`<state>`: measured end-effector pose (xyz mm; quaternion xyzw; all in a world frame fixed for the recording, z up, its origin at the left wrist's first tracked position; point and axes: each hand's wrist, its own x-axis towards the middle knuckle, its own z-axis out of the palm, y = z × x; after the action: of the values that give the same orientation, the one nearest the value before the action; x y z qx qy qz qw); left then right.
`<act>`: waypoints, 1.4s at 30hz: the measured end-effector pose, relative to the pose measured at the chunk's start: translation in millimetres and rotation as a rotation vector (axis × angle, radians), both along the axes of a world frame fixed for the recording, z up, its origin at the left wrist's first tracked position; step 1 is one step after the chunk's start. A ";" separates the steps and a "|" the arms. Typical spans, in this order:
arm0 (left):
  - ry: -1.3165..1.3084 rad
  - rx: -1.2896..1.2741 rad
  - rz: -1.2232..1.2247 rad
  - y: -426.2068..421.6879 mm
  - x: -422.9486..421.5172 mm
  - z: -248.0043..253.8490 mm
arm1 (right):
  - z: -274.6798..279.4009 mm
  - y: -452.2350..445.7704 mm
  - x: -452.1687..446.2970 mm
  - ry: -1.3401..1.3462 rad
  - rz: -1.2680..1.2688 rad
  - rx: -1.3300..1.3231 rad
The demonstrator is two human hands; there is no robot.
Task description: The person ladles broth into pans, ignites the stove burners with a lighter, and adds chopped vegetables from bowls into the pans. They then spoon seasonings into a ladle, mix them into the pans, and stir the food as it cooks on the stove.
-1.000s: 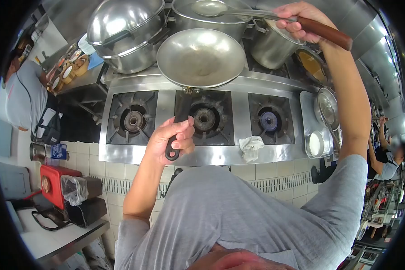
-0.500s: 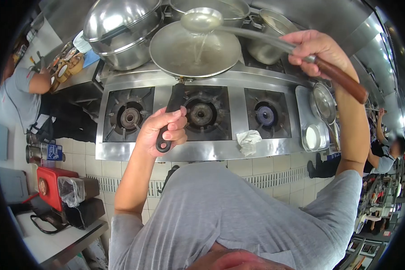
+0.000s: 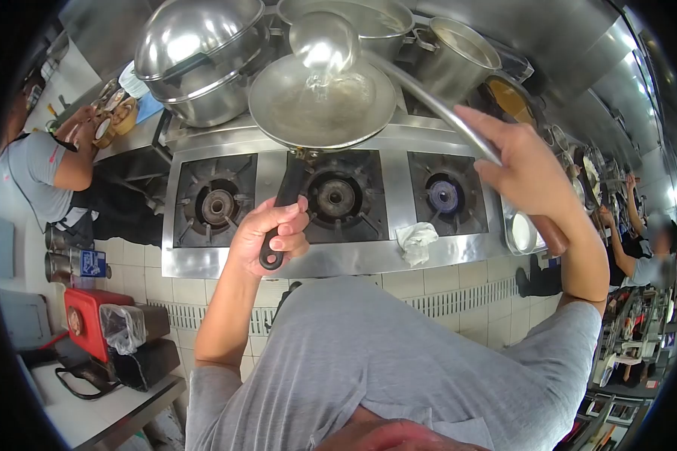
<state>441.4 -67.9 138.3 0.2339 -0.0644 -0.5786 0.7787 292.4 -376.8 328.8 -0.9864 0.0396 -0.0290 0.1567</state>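
My left hand (image 3: 272,233) is wrapped round the black handle of a frying pan (image 3: 278,124), which is held up over the back of the stove. Liquid lies in the pan. In my right hand (image 3: 530,169) is a long ladle (image 3: 325,41) with a metal shaft and a brown wooden grip, partly hidden behind the wrist. The ladle's bowl is tipped above the pan, and clear liquid runs from it into the pan. Below the pan is the middle burner (image 3: 337,197) of the stove.
A domed steel pot (image 3: 203,37) stands back left, with a wide pot (image 3: 387,19) and a tall pot (image 3: 459,56) behind the pan. A crumpled white cloth (image 3: 416,242) lies on the stove's front edge. A co-worker (image 3: 41,169) stands left; another person (image 3: 647,263) is at right.
My right hand has turned over, tipping the ladle's bowl further so it pours more steeply. My left hand still holds the pan, nearly in the same place.
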 end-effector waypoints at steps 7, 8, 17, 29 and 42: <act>-0.030 -0.021 0.015 -1.2 -2.7 3.4 | 28.0 -49.9 76.4 0.006 -0.145 0.097; -0.009 -0.006 0.011 -1.3 -2.7 2.7 | 27.0 -60.9 95.4 -0.022 -0.120 0.096; 0.013 0.007 0.046 -2.8 -12.0 6.8 | 5.9 -96.5 226.6 0.131 -0.176 -0.053; -0.006 0.044 0.090 -3.9 -18.3 12.8 | 5.1 -138.2 241.2 0.358 -0.349 1.161; -0.032 -0.018 0.020 -9.1 -11.8 11.8 | 49.3 -132.6 178.7 0.407 -0.297 1.461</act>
<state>429.6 -77.0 150.1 0.2366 -0.0798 -0.5663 0.7855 471.1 -509.4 378.2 -0.6028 0.2084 0.1657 0.7521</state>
